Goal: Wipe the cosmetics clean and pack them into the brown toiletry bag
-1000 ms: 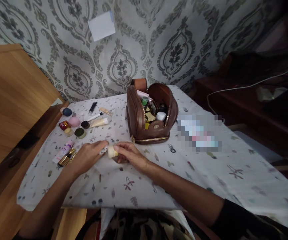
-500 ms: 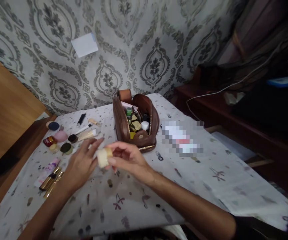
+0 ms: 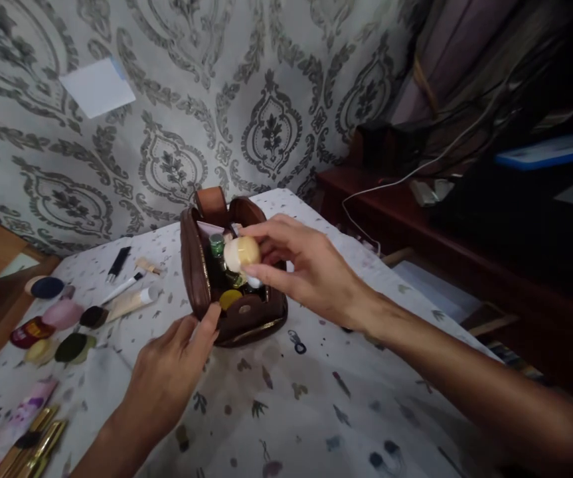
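Observation:
A small round jar (image 3: 242, 255), cream-white with a pale yellow end, is pinched between the thumb and fingers of my right hand (image 3: 306, 265). It is held over the open mouth of a brown leather cosmetic bag (image 3: 194, 259). Inside the bag are a green-capped bottle (image 3: 216, 245), a yellow round item (image 3: 230, 299) and other cosmetics, partly hidden by the jar and hand. My left hand (image 3: 171, 358) is at the bag's front left corner, its thumb side against the rim and the other fingers bent; its grip there is partly hidden.
Left on the patterned tablecloth lie a pink sponge (image 3: 62, 315), a dark round compact (image 3: 47, 287), a cream tube (image 3: 131, 303), a black tube (image 3: 118, 263) and gold tubes (image 3: 42, 445). A white cable (image 3: 396, 182) runs over a dark red surface at right.
My right hand has carried the jar from beside my left hand to above the bag. My left hand has moved to the bag's front corner. The view has turned right.

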`<move>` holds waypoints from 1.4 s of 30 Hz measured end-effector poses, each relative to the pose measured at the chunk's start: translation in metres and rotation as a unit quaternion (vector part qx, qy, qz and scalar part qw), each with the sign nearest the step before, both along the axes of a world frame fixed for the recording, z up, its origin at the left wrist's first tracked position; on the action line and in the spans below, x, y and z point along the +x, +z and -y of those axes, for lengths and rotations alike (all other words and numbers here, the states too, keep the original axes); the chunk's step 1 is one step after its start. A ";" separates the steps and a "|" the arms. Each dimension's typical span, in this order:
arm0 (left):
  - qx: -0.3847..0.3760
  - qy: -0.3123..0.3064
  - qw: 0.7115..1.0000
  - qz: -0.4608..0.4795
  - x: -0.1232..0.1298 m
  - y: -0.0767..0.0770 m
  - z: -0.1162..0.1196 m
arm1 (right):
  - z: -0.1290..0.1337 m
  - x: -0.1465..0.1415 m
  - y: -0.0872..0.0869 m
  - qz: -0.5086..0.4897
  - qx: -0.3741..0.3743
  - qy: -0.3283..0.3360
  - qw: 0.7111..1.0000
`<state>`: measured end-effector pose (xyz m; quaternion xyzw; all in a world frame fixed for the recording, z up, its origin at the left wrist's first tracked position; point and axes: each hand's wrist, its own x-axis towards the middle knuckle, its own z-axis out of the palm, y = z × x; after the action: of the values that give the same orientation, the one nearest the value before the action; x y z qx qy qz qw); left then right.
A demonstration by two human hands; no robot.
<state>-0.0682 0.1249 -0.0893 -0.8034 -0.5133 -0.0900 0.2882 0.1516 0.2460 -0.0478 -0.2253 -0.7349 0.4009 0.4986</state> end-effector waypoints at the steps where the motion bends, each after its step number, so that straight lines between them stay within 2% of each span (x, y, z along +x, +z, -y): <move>1: 0.008 -0.006 1.000 0.002 0.000 -0.001 -0.001 | -0.003 -0.002 0.000 0.037 0.032 -0.001 0.999; 5: 0.024 -0.029 0.999 0.017 0.001 -0.005 -0.002 | -0.012 -0.012 0.014 0.209 0.133 0.023 0.969; 10: 0.026 -0.032 0.999 0.022 -0.004 -0.012 -0.002 | -0.019 -0.031 0.034 0.418 0.154 0.075 0.892; 12: 0.019 -0.032 0.999 0.023 -0.005 -0.015 -0.002 | -0.023 -0.040 0.034 0.457 0.173 0.088 0.868; 15: 0.020 -0.031 0.999 0.028 -0.006 -0.017 -0.002 | -0.030 -0.054 0.028 0.483 0.204 0.097 0.846; 21: 0.024 -0.024 0.999 0.033 -0.006 -0.019 -0.003 | -0.035 -0.076 0.019 0.563 0.182 0.090 0.801; 25: 0.027 -0.016 0.999 0.039 -0.006 -0.021 -0.003 | -0.034 -0.084 0.014 0.581 0.190 0.077 0.788; 33: 0.022 0.003 0.999 0.026 -0.006 -0.024 0.000 | -0.035 -0.085 0.011 0.569 0.208 0.087 0.791; 42: 0.033 -0.002 0.999 0.041 -0.001 -0.021 0.000 | -0.032 -0.094 0.008 0.601 0.218 0.123 0.759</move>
<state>-0.0694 0.1250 -0.1106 -0.7900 -0.5202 -0.1404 0.2926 0.0574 0.2779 -0.0398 -0.2124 -0.9726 0.0703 -0.0633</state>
